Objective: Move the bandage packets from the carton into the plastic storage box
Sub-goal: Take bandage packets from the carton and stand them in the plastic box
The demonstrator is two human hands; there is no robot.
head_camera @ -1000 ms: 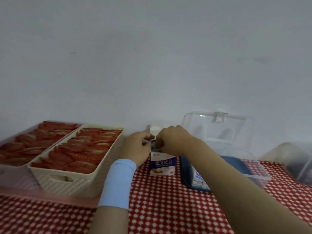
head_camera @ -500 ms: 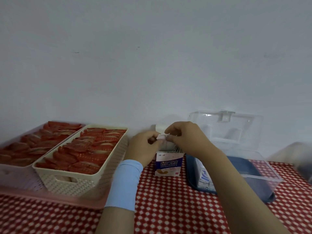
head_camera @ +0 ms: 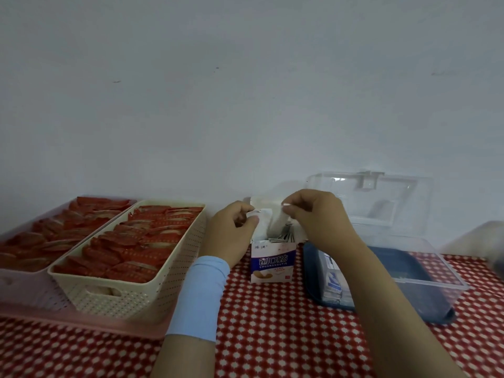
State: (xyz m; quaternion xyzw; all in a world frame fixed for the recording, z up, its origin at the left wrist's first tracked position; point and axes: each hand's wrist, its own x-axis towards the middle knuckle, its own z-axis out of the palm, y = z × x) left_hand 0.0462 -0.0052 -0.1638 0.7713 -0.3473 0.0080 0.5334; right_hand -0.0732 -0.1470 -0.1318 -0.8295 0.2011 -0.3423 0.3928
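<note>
A small white and blue bandage carton (head_camera: 272,261) stands open on the red checked cloth, with several white packets sticking out of its top. My right hand (head_camera: 317,218) pinches a white bandage packet (head_camera: 276,225) just above the carton. My left hand (head_camera: 231,230), with a light blue wristband, pinches another white packet (head_camera: 260,223) at the carton's left side. To the right lies the clear plastic storage box (head_camera: 436,282) with a dark blue base and its lid (head_camera: 381,197) tipped open against the wall. Some packets (head_camera: 334,282) lie at its left end.
A cream perforated basket (head_camera: 131,293) full of red packets stands to the left, and a pink tray (head_camera: 24,285) with more red packets sits beside it. A blurred clear container (head_camera: 488,236) is at the far right. The wall is right behind everything.
Both hands have risen from the carton's mouth, and white packets have come up out of it between my fingers. The view has shifted slightly.
</note>
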